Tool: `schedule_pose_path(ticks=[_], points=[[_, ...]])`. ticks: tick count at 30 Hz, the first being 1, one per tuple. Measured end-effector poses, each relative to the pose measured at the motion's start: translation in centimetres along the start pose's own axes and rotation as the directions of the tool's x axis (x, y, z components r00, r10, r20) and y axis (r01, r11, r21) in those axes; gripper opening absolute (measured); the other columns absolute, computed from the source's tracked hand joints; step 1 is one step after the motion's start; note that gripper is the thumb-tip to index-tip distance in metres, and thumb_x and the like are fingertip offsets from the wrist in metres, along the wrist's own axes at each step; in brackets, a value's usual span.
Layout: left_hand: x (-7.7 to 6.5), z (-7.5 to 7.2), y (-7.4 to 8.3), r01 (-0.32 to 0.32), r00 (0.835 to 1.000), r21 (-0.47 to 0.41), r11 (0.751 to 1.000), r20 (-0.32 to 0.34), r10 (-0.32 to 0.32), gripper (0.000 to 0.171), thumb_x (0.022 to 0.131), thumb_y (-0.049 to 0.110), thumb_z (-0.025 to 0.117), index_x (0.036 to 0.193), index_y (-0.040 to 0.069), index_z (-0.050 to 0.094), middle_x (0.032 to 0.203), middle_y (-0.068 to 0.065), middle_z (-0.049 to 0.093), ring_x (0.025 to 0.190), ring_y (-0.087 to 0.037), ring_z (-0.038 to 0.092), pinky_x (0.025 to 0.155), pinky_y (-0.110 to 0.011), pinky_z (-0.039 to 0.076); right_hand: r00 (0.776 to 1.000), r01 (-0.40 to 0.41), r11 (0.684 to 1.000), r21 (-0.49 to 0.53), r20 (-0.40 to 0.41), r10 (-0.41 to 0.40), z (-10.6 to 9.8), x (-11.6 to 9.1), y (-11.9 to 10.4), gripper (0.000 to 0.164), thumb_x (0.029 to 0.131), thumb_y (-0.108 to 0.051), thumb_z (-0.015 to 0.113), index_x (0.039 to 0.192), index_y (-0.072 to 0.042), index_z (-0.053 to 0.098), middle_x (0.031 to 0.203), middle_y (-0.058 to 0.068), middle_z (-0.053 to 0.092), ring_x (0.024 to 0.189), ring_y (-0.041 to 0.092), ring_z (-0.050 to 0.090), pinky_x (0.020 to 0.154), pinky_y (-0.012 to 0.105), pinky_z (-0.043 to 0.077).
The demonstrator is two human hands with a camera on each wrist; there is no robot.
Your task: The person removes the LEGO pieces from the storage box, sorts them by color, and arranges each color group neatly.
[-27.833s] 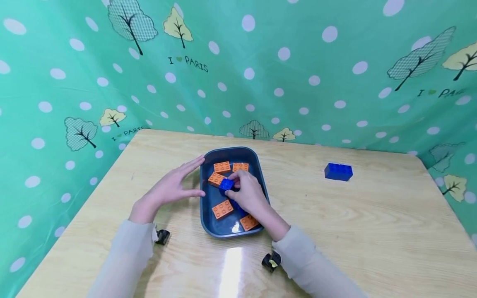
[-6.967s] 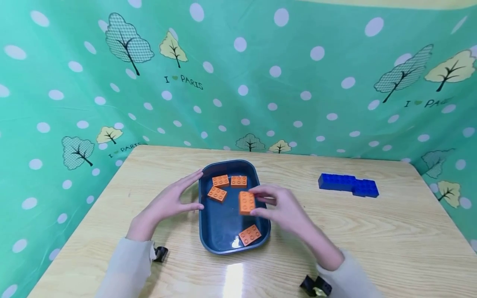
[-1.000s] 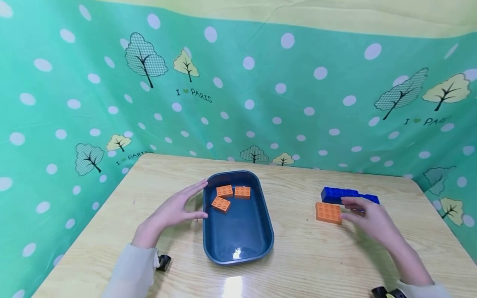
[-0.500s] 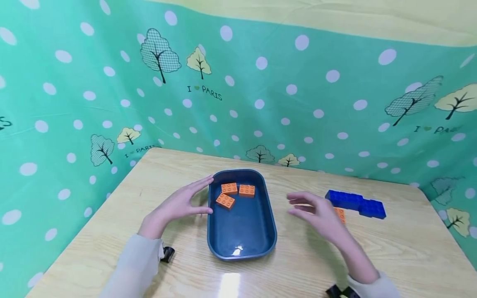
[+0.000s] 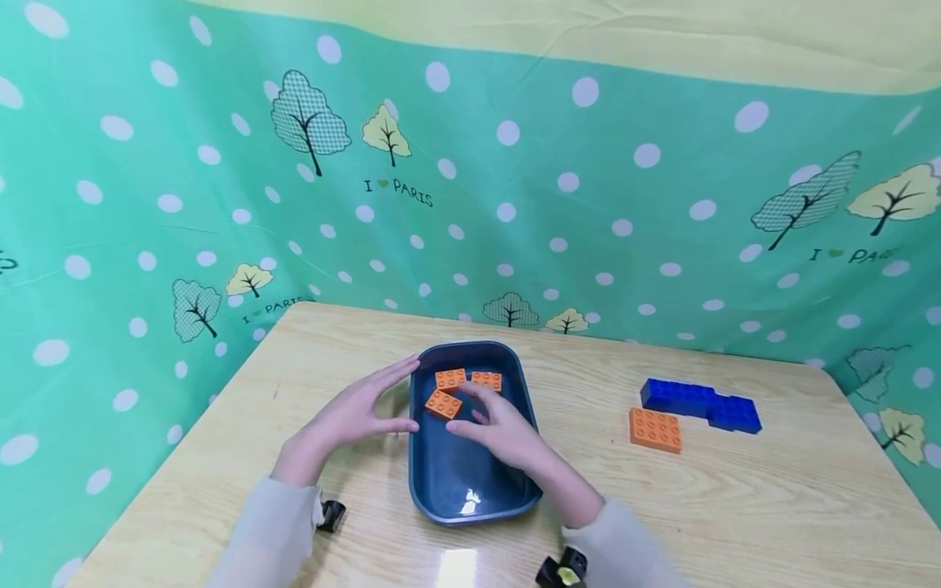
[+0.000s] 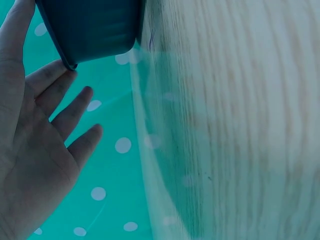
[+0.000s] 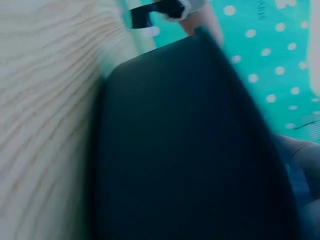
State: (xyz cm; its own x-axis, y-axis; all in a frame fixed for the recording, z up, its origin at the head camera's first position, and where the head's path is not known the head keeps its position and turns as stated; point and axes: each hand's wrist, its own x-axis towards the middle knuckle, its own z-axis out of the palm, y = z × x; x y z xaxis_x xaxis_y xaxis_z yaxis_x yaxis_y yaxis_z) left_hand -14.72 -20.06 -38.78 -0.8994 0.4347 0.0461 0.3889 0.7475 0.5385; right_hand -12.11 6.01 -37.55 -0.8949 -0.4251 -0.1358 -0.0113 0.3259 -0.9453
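Observation:
A dark blue bin (image 5: 476,490) stands on the table with three small orange toy bricks at its far end: a tilted one (image 5: 443,404), one behind it (image 5: 450,379) and one to the right (image 5: 488,380). Over the bin reaches my right hand (image 5: 507,429), thumb and fingers spread beside the tilted brick, with no grip visible. Blur and the bin wall hide most of that hand in the right wrist view. My left hand (image 5: 345,416) touches the bin's left rim with straight fingertips; in the left wrist view its fingers (image 6: 72,112) are spread at the bin (image 6: 95,30).
On the right of the table, blue bricks (image 5: 676,397) form a row, with a lower blue part (image 5: 733,414) at its right end. Before them lies orange brickwork (image 5: 656,430), one brick or several together. A patterned green curtain (image 5: 515,204) hangs behind the table's far edge.
Since the oldest frame, the blue bricks and some orange ones have gone from bin to table. Within the last second, my right hand let go of the orange brick and moved left over the bin.

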Motion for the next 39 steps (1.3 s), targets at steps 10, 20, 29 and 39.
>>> schedule_pose_path(ticks=[10, 20, 29, 39], points=[[-0.3, 0.1, 0.5, -0.004, 1.0, -0.001, 1.0, 0.009, 0.004, 0.094, 0.08, 0.05, 0.079, 0.156, 0.02, 0.034, 0.164, -0.007, 0.031, 0.148, -0.038, 0.035, 0.117, -0.063, 0.034, 0.999, -0.023, 0.997, -0.074, 0.039, 0.026, 1.2, 0.7, 1.1, 0.057, 0.095, -0.023, 0.068, 0.144, -0.003, 0.048, 0.148, 0.017, 0.05, 0.138, 0.035, 0.049, 0.116, 0.051, 0.041], [0.1, -0.2, 0.5, 0.007, 1.0, -0.01, 1.0, 0.009, -0.007, 0.092, 0.081, 0.046, 0.08, 0.156, 0.019, 0.034, 0.164, -0.004, 0.03, 0.148, -0.037, 0.034, 0.117, -0.063, 0.033, 0.998, -0.025, 0.99, -0.136, 0.055, 0.033, 1.6, 1.3, 0.9, 0.064, 0.089, -0.014, 0.075, 0.145, -0.004, 0.046, 0.144, 0.017, 0.054, 0.116, 0.028, 0.065, 0.096, 0.043, 0.058], [-0.4, -0.2, 0.1, 0.008, 1.0, 0.006, 1.0, -0.003, -0.008, 0.092, 0.082, 0.045, 0.079, 0.156, 0.017, 0.034, 0.164, -0.008, 0.031, 0.147, -0.04, 0.034, 0.116, -0.064, 0.034, 0.996, -0.008, 0.969, -0.247, 0.08, 0.028, 2.2, 2.1, 0.8, 0.066, 0.083, -0.006, 0.08, 0.142, -0.003, 0.051, 0.135, 0.015, 0.058, 0.099, 0.02, 0.068, 0.085, 0.034, 0.06], [-0.2, -0.1, 0.1, -0.012, 1.0, -0.009, 1.0, 0.002, 0.012, 0.093, 0.081, 0.052, 0.077, 0.156, 0.019, 0.034, 0.164, -0.005, 0.031, 0.148, -0.037, 0.034, 0.118, -0.061, 0.033, 0.997, 0.033, 0.934, -0.356, 0.078, -0.006, 2.3, 2.0, 0.9, 0.045, 0.077, -0.008, 0.085, 0.118, -0.005, 0.067, 0.108, 0.005, 0.063, 0.091, 0.015, 0.065, 0.078, 0.024, 0.058]])
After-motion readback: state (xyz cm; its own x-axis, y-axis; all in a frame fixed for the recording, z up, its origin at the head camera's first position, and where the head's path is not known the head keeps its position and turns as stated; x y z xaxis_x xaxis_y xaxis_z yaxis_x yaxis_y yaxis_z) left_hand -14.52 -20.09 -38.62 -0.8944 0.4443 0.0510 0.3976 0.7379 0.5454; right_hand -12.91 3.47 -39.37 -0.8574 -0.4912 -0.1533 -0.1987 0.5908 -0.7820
